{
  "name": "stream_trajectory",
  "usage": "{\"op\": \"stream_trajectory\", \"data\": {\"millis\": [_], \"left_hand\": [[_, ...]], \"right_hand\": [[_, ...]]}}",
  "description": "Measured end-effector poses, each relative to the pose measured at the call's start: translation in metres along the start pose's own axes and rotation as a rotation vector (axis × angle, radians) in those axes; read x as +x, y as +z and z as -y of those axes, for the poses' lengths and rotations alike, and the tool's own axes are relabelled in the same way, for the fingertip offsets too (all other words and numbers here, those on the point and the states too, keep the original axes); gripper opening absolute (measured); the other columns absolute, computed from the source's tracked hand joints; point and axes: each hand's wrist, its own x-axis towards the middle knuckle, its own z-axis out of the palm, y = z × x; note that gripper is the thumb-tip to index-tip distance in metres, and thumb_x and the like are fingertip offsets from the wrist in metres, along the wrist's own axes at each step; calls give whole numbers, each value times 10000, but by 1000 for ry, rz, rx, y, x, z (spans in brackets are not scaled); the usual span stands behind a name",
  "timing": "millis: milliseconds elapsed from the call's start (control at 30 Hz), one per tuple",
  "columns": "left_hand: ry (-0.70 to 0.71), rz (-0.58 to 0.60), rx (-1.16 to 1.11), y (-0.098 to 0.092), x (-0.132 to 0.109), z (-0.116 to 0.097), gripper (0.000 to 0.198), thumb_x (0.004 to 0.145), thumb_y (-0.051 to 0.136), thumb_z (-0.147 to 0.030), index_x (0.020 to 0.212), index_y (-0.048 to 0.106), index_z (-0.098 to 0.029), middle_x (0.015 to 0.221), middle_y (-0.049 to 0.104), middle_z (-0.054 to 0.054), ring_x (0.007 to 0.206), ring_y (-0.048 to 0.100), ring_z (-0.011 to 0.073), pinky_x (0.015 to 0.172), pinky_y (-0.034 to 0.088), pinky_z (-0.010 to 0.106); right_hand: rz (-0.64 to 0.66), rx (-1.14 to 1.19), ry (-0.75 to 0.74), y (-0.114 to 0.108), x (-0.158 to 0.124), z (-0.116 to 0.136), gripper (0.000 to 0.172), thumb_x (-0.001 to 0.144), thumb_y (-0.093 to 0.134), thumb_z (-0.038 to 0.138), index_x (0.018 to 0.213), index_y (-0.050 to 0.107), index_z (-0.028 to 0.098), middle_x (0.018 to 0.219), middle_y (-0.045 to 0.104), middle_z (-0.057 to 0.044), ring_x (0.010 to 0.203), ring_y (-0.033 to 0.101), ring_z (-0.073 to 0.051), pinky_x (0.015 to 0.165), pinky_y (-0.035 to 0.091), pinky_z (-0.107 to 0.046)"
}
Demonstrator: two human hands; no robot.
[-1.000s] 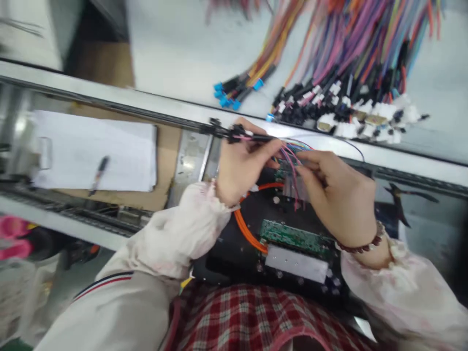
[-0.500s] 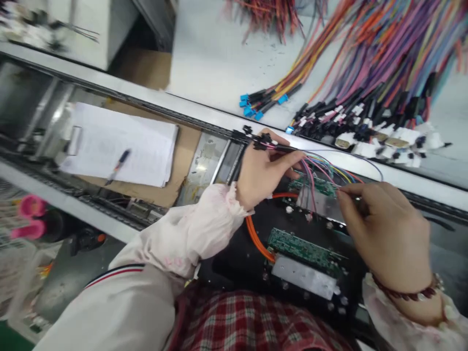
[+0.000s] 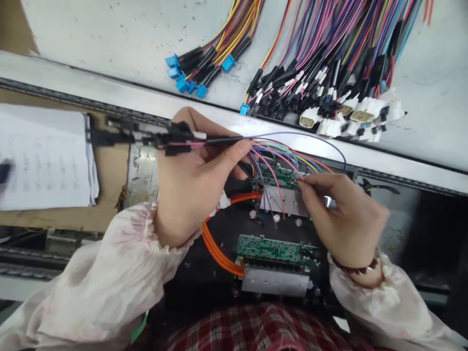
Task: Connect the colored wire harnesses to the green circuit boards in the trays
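My left hand [image 3: 190, 185] grips a black-sleeved wire harness [image 3: 204, 141] with black connectors at its far end, and its coloured wires fan out to the right. My right hand [image 3: 340, 214] pinches those thin wires at the edge of a green circuit board [image 3: 274, 176], which sits on a metal plate on a black panel [image 3: 204, 287]. Below lies a second green circuit board [image 3: 276, 249] with an aluminium heat sink [image 3: 274, 282] along its near side. Orange cables [image 3: 219, 251] curve under my left wrist.
Above the conveyor rail [image 3: 109, 101], bundled harnesses with white connectors [image 3: 329, 73] and blue connectors [image 3: 190, 73] lie on a white surface. Papers on cardboard [image 3: 44, 156] are at left, and pliers [image 3: 376, 186] at right. A plaid cloth [image 3: 256, 331] lies at the near edge.
The view has swung, bringing the hands and boards nearer the middle. My right hand has moved in from the right and now pinches the wires at the board. My left hand keeps the harness.
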Motion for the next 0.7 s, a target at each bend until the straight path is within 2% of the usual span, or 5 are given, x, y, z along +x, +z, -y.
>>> {"op": "stream_trajectory", "data": {"millis": [133, 300, 500, 700], "left_hand": [[-84, 6, 68, -2, -1, -3, 220, 787, 824, -172, 770, 607, -203, 742, 712, -9, 494, 644, 120, 405, 534, 228], [-99, 11, 73, -2, -2, -7, 248, 791, 817, -175, 743, 574, -169, 779, 734, 23, 498, 671, 144, 406, 535, 222], [-158, 12, 149, 0, -2, -11, 236, 796, 813, -169, 741, 583, -173, 819, 733, 16, 532, 688, 117, 424, 557, 165], [-112, 8, 136, -2, -1, -8, 222, 785, 813, -132, 748, 605, -202, 819, 739, -7, 532, 688, 127, 413, 567, 186]], "right_hand": [[16, -15, -8, -5, 1, 1, 30, 917, 639, 229, 912, 666, 217, 826, 747, 25, 681, 692, -96, 622, 491, -194], [9, -25, -36, -5, 4, 0, 26, 905, 652, 223, 888, 671, 222, 804, 753, 24, 627, 689, -102, 567, 477, -203], [35, -13, -19, -5, 3, -2, 12, 903, 663, 219, 907, 673, 216, 810, 746, 37, 660, 685, -85, 614, 479, -186], [99, -13, -21, -8, 3, -1, 22, 923, 643, 233, 929, 660, 221, 828, 738, 36, 681, 674, -87, 636, 478, -194]]}}
